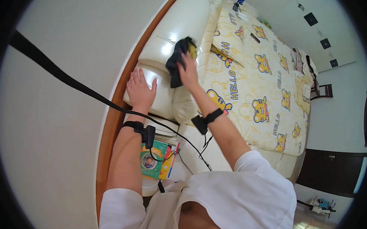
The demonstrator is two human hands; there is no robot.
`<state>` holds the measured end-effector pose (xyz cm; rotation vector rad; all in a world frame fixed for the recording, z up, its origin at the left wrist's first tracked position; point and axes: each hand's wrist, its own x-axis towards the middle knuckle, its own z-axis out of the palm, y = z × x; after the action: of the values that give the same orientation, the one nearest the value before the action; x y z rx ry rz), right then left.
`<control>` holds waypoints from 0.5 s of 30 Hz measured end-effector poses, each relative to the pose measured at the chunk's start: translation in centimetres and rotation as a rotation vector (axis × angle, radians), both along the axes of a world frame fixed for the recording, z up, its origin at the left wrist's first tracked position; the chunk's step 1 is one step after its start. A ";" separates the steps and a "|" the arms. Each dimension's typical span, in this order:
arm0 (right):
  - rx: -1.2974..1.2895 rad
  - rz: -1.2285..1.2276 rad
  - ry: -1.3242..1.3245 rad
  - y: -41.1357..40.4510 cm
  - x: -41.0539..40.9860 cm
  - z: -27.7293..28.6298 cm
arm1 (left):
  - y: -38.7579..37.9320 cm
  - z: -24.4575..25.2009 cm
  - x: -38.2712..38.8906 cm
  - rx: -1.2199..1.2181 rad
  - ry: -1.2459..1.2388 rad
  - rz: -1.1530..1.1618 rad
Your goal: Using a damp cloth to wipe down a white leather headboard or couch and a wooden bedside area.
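Note:
A bed's cream padded headboard (178,20) with a glossy, leather-like cover runs along the wall. My left hand (141,90) lies flat on its near end section, fingers spread and holding nothing. In my right hand (188,70) is a bunched black cloth (175,64) with a yellow patch, pressed against the headboard's inner side; the cloth looks slightly blurred. Below that hand, the rounded padded end (184,105) of the headboard meets the mattress. Part of the cloth hides my right fingertips.
Beside the headboard stands a white nightstand (150,186) with several books (154,162) on it. A yellow tiger-print bedsheet (248,83) covers the bed, with a dark phone-like object (255,38) on top. A black strap (81,86) and thin cables cross near my arms.

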<state>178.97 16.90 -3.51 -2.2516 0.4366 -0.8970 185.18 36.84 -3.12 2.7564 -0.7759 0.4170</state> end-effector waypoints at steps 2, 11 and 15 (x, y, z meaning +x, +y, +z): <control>0.093 0.084 0.037 2.3 -2.4 -1.1 | 0.7 -0.1 0.1 0.002 0.028 0.018; -0.116 0.019 0.067 -5.1 4.5 2.2 | 0.1 0.2 -0.2 0.016 0.027 -0.016; -0.190 -0.052 0.292 -10.8 11.7 4.7 | 0.1 0.3 -0.1 -0.019 0.004 -0.027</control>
<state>190.70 6.10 1.19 -2.5700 0.5627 -0.6591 185.07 36.93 -2.86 2.7248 -0.8029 0.4109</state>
